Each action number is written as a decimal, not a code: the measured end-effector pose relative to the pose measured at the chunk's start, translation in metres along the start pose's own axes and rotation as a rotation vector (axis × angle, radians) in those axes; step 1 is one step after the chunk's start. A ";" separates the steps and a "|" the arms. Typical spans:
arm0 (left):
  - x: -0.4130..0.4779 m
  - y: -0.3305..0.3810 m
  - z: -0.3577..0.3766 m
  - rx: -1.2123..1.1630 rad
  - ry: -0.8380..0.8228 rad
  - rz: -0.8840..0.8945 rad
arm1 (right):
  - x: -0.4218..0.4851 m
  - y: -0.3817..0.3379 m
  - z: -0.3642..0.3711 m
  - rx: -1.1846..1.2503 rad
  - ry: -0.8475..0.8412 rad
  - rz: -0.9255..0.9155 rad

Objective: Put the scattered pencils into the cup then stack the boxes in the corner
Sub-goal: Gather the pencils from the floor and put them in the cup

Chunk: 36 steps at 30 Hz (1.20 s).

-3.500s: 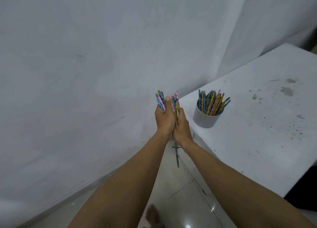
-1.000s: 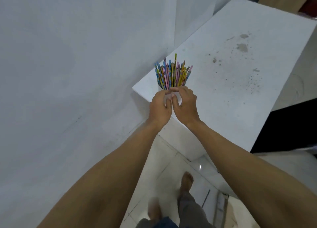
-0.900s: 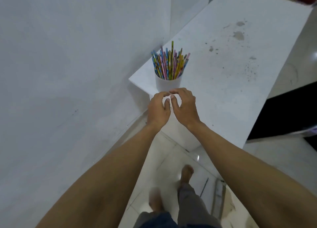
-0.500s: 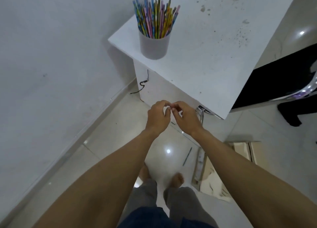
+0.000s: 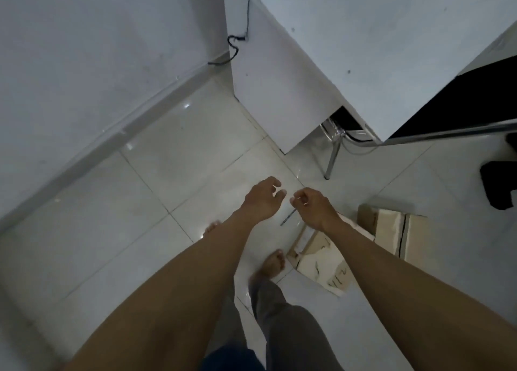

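Open tiled floor (image 5: 134,217) lies left of and ahead of both hands, clear up to the wall (image 5: 84,49) and baseboard. Left hand (image 5: 261,200) and right hand (image 5: 312,207), both held loosely open and empty, hover over a lone pencil (image 5: 288,218) with nothing between. Just right: two cardboard boxes (image 5: 391,231), touching. Ahead: white table panel (image 5: 279,91) and chrome chair leg (image 5: 333,158). Bare feet stand below the hands.

A plain white painted wall (image 5: 84,49) meets a glossy pale grey tiled floor (image 5: 117,208) along a grey skirting strip (image 5: 112,130). A white boxy table (image 5: 321,49) stands against it, a thin black cable (image 5: 235,43) trailing down its side. A chrome tubular leg (image 5: 333,158), perhaps a chair's, stands just beside.
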<state>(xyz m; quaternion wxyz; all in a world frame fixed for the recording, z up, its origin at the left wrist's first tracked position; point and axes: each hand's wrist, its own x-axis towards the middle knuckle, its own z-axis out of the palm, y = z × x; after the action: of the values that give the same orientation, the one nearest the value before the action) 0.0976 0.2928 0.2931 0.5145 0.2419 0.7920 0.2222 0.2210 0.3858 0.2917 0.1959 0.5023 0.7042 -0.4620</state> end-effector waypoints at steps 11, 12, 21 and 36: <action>0.092 -0.086 0.061 0.116 0.009 -0.023 | 0.101 0.093 0.078 -0.050 0.018 0.104; 0.103 -0.100 0.069 0.154 0.006 -0.010 | 0.114 0.102 0.090 -0.052 0.022 0.120; 0.203 -0.197 0.153 0.339 -0.077 0.068 | 0.227 0.211 0.200 0.045 0.182 0.305; 0.283 -0.319 0.247 0.338 -0.159 0.020 | 0.355 0.325 0.286 0.214 0.402 0.519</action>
<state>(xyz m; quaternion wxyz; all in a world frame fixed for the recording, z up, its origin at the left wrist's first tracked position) 0.1764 0.2409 -0.1909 0.5255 0.3498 0.7723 0.0715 0.3079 0.3530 -0.2603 0.1104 0.7634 0.5251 -0.3595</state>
